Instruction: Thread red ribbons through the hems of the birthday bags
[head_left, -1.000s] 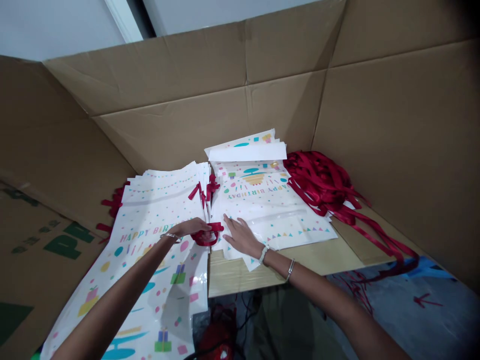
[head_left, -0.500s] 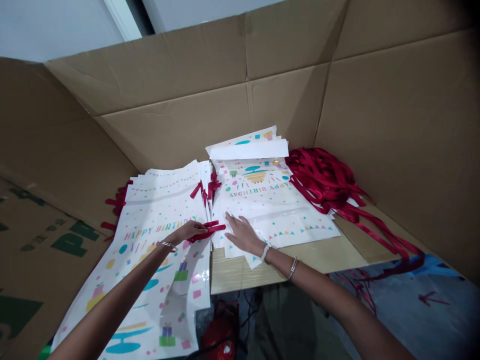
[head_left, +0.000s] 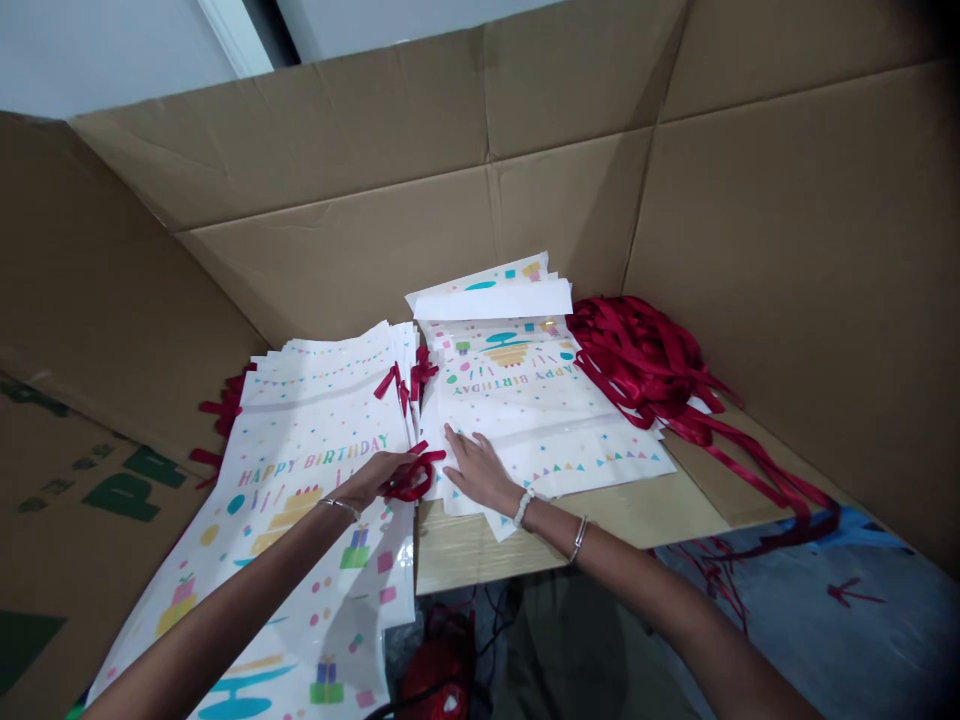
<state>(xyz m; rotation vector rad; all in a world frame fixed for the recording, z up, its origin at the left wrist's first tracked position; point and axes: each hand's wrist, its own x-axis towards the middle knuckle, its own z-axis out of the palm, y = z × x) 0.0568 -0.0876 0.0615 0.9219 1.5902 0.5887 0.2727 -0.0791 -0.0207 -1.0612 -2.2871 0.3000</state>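
Note:
My left hand [head_left: 382, 472] is closed on a looped red ribbon [head_left: 412, 480] at the right edge of the left stack. That stack of white sheets [head_left: 300, 420] is printed HAPPY BIRTHDAY, with more red ribbon ends [head_left: 401, 385] along its edge. Flat on the right-hand stack of printed sheets [head_left: 555, 430] lies my right hand [head_left: 480, 470], fingers spread. The print on these sheets is upside down, and a white strip [head_left: 495, 300] crosses their far end.
A tangled heap of red ribbon [head_left: 645, 350] sits at the right, with strands trailing over the wooden table's [head_left: 480, 560] front edge. Tall cardboard walls [head_left: 405, 210] enclose the back and sides. A red object [head_left: 435, 675] and dark cables are below the table.
The ribbon in my left hand has opened from flat ends into a loop. My right hand stays spread on the sheets. The whole view has shifted slightly.

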